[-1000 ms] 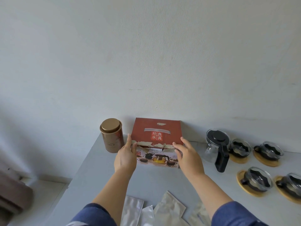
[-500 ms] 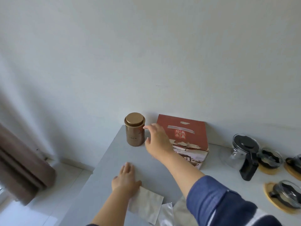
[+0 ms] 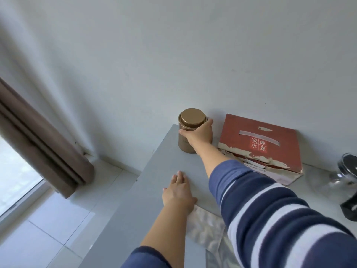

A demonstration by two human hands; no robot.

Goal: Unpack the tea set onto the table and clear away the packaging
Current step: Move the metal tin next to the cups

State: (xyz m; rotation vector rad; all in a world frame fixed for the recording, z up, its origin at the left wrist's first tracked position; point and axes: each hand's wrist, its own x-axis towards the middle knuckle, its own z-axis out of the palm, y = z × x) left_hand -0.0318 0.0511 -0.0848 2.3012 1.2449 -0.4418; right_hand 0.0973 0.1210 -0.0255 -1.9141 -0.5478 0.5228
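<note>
Surface: a grey tabletop running from the bottom of the frame up to the white wall, its left edge over a tiled floor.
Curtain: brown, hanging at the left edge of the frame beside a bright window.
Box: red cardboard packaging, right of centre against the wall, lid down, front edge torn ragged. White characters on a darker red square read 经典水具. A small line of print on the torn front is too small to read.
Teapot: glass with a black lid and handle, cut off at the right edge of the frame.
Pouches: silvery foil packets lying flat at bottom centre.
Tin: a bronze lidded canister, upright near the far left corner of the surface, just left of the box. No label is legible.
Right hand: reaching across, fingers wrapped round the tin just under its lid.
Left hand: flat on the surface, fingers straight and together, its heel on the edge of a pouch.
Risk: the grip sits high and the tin stands close to the table's edge; a slip could tip it to the floor. The reaching sleeve could also brush the box.
</note>
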